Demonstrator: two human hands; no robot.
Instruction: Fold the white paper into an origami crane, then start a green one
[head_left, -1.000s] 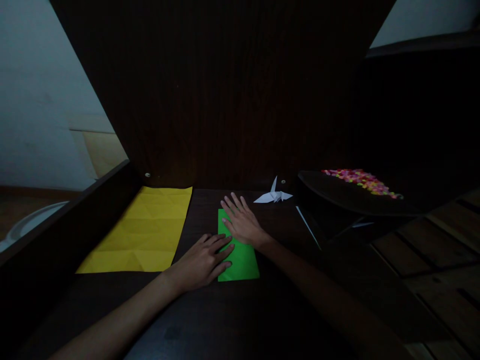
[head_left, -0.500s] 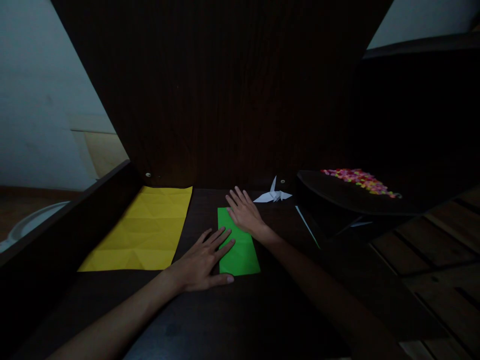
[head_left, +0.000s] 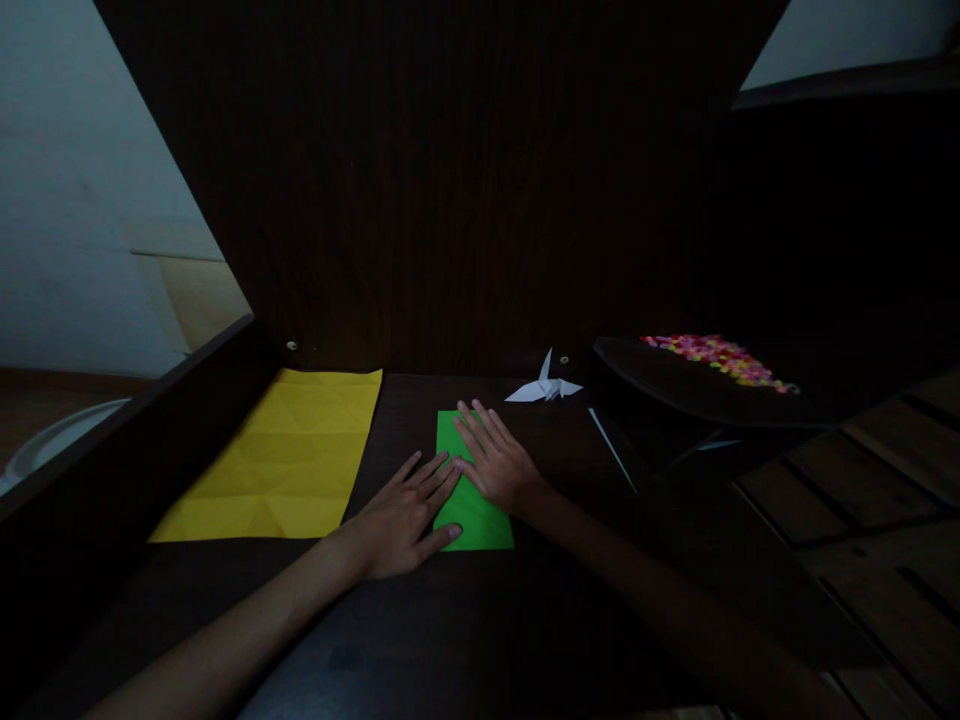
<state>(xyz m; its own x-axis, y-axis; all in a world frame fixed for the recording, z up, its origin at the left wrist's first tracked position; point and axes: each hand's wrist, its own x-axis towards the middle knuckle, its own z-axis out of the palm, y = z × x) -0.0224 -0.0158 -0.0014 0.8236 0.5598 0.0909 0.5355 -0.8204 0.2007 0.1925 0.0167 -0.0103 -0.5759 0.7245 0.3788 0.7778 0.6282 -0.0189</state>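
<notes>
A folded green paper (head_left: 478, 522) lies flat on the dark table (head_left: 420, 620), a narrow rectangle running away from me. My left hand (head_left: 401, 515) rests flat with its fingers spread, the fingertips on the paper's left edge. My right hand (head_left: 495, 462) lies palm down on the paper's middle and far part, fingers apart. Neither hand grips anything; both press on the sheet.
A creased yellow sheet (head_left: 281, 455) lies to the left. A white paper crane (head_left: 545, 386) stands at the back. A dark tray (head_left: 675, 385) with several small coloured pieces (head_left: 716, 358) sits at the right. A dark wooden panel rises behind, a raised rail at the left.
My right hand slid back toward me along the green paper, from its far end to its middle. My left hand shifted slightly and stays on the left edge.
</notes>
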